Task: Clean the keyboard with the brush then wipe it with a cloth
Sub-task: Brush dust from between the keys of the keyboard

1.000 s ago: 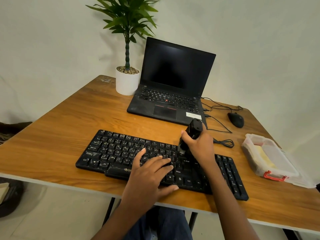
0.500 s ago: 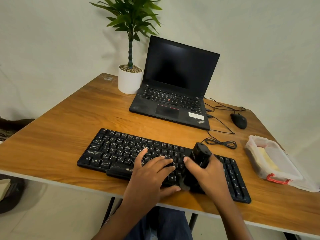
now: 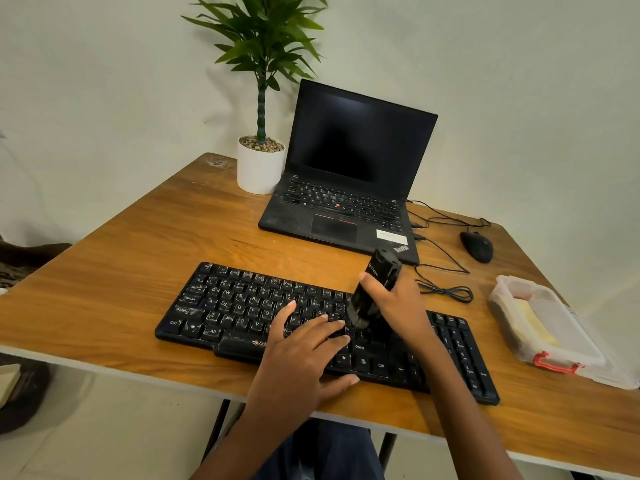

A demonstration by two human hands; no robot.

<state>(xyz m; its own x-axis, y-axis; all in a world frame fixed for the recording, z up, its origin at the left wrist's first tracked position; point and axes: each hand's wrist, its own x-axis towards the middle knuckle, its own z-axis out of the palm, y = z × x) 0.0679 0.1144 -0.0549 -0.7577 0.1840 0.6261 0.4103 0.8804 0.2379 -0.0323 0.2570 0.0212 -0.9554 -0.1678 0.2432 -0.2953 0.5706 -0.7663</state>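
Trousers: dark blue denim [image 3: 332,452], seen under the table's near edge, below both wrists.
Left hand: the left hand [image 3: 304,355] lies palm down on the lower middle rows. Its fingers are straight and slightly spread, resting on keycaps, and they hold nothing.
Keyboard: the keyboard [image 3: 235,306] is a long, flat slab of matte black plastic with a number pad, lying across the table under both hands. Grey dust smears its keys, thickest to the left of the left fingertips.
Keyboard writing: white legends read Ctrl, Alt, Shift and Caps Lock. A second Shift and Ctrl sit just past the left fingertips and thumb. The logo on the front lip starts with Z, and the rest is hidden by the left hand.
Right hand: the right hand [image 3: 401,306] is curled around the brush, thumb on the side facing the left fingers.
Brush: the brush [image 3: 377,289] is a stubby cylinder of smooth black plastic, tilted with its top leaning away. Its lower end is on the keys just right of the left fingertips. The pale lettering on its barrel is too small to read.
Table: the table [image 3: 138,271] is orange-brown wood grain with a pale edge.
Cable: a thin black cable [image 3: 446,291] lies coiled just beyond the right knuckles.
Box: a clear plastic tub [image 3: 568,344] with a red latch sits well right of the right hand. Through its cloudy wall shows what may be a folded yellow cloth [image 3: 533,323].
Mouse: a rounded black mouse [image 3: 477,245] sits beyond the tub.
Laptop: the laptop [image 3: 346,188] is black, dusty and open with a dark screen. "ThinkPad" is printed on the corner nearest the brush top.
Plant: a plant [image 3: 260,168] with narrow green leaves stands in a white cylindrical pot, just beside the laptop.
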